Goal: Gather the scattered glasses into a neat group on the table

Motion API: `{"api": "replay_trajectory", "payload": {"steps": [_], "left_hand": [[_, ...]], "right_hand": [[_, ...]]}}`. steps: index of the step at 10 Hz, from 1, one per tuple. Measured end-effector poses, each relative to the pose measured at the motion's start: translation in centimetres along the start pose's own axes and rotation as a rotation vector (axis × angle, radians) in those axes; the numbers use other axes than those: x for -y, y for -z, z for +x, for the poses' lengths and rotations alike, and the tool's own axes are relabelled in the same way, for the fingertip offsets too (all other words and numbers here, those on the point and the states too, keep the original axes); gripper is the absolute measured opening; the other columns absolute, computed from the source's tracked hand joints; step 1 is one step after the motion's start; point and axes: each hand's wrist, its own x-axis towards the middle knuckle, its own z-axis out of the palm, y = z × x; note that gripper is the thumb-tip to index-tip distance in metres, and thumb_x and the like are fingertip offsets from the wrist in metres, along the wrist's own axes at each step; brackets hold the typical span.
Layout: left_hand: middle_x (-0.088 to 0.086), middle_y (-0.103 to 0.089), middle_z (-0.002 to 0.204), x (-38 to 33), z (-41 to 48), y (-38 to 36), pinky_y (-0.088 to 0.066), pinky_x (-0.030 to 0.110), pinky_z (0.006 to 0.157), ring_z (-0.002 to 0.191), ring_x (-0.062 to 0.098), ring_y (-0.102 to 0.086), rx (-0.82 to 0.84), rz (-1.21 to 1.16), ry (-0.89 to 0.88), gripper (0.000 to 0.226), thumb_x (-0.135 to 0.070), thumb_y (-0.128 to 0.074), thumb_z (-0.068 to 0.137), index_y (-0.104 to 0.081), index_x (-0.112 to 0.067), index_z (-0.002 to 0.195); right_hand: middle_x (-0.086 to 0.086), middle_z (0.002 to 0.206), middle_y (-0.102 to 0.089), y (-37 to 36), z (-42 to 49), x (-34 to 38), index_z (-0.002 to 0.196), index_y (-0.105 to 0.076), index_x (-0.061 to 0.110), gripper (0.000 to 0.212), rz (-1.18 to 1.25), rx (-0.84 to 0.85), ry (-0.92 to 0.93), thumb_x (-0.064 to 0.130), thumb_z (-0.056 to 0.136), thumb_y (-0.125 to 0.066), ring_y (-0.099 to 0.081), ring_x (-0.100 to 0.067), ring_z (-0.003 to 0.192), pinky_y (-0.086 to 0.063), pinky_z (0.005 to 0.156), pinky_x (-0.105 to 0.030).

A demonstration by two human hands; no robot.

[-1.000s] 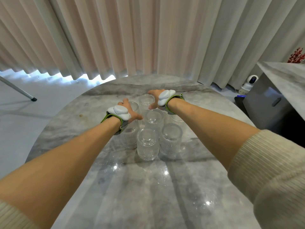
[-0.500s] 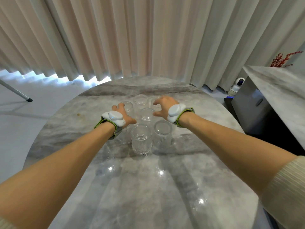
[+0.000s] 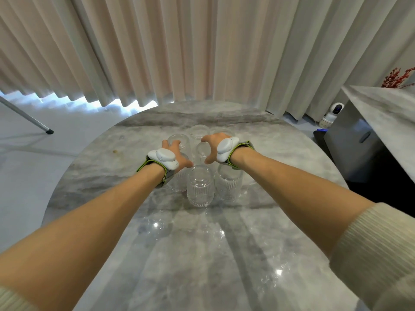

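Several clear ribbed glasses stand close together at the middle of the round grey marble table (image 3: 107, 176). The nearest glass (image 3: 200, 187) is in front, with another glass (image 3: 229, 185) touching its right side. My left hand (image 3: 174, 153) hovers over the left side of the cluster with fingers spread, and it covers the top of a left glass (image 3: 178, 184). My right hand (image 3: 213, 145) is spread over the right side, its thumb pointing down beside the middle glass (image 3: 201, 151). Neither hand holds a glass. Back glasses (image 3: 198, 131) are partly hidden by my hands.
Pleated beige curtains (image 3: 202, 52) hang right behind the table's far edge. A grey cabinet with a marble top (image 3: 381, 113) stands at the right, with a small white camera (image 3: 332, 113) on the floor beside it. A metal leg (image 3: 27, 118) slants at the left.
My right hand has drawn back from the far glass to the right side of the cluster and spread its fingers. My left hand stays on the left side. The glasses sit tighter together.
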Motion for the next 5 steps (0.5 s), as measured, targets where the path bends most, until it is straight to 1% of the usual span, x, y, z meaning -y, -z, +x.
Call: {"api": "replay_trajectory", "payload": {"steps": [3, 4, 5], "left_hand": [[0.01, -0.032, 0.147, -0.16, -0.14, 0.1, -0.044, 0.046, 0.102, 0.125, 0.033, -0.049, -0.013, 0.002, 0.008, 0.088, -0.051, -0.066, 0.075, -0.026, -0.022, 0.147], [0.01, -0.031, 0.149, -0.18, -0.18, 0.13, -0.043, 0.045, 0.103, 0.128, 0.033, -0.047, -0.003, 0.0, 0.017, 0.089, -0.053, -0.066, 0.076, -0.024, -0.022, 0.148], [0.009, -0.032, 0.149, -0.13, -0.08, 0.19, -0.042, 0.045, 0.104, 0.129, 0.033, -0.046, -0.046, -0.04, 0.001, 0.087, -0.055, -0.064, 0.077, -0.026, -0.021, 0.148]], "right_hand": [[-0.008, 0.139, -0.053, 0.15, -0.06, 0.44, 0.14, -0.041, 0.014, 0.063, -0.041, 0.038, 0.002, 0.031, 0.085, -0.067, -0.052, -0.028, 0.126, -0.045, 0.093, -0.033], [-0.007, 0.141, -0.052, 0.22, -0.16, 0.49, 0.14, -0.04, 0.015, 0.063, -0.046, 0.017, -0.004, 0.03, 0.085, -0.067, -0.051, -0.027, 0.128, -0.043, 0.093, -0.032], [-0.007, 0.145, -0.048, 0.64, -0.42, 0.47, 0.144, -0.036, 0.016, 0.068, -0.042, 0.047, -0.006, 0.032, 0.086, -0.067, -0.048, -0.027, 0.132, -0.042, 0.098, -0.033]]}}
